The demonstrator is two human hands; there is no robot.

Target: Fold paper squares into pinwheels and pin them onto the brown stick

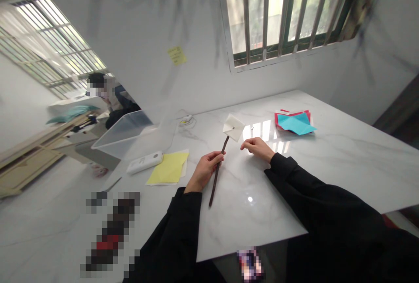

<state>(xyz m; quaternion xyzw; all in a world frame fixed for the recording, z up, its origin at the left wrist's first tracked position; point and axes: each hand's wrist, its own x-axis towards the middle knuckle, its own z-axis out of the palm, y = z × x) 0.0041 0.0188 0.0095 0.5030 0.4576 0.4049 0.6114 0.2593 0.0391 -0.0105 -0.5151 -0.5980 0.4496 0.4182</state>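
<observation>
My left hand (206, 168) grips a paper pinwheel by its dark brown stick (214, 182), thumb and fingers closed around it. The stick leans, its top end tilted away from me to the right. At that top end sits the white folded paper head (233, 127), with a small dark pin spot at its centre. To the right of the paper head and apart from it, my right hand (258, 148) hovers over the table with fingers curled in. Nothing shows between those fingers, though their inner side is partly hidden.
Yellow paper sheets (168, 168) and a white oblong device (145, 163) lie to the left on the marble table (347, 165). Behind them stands a clear plastic bin (122, 130). Blue and red papers (296, 124) are piled at the right. Another person (113, 95) sits far left.
</observation>
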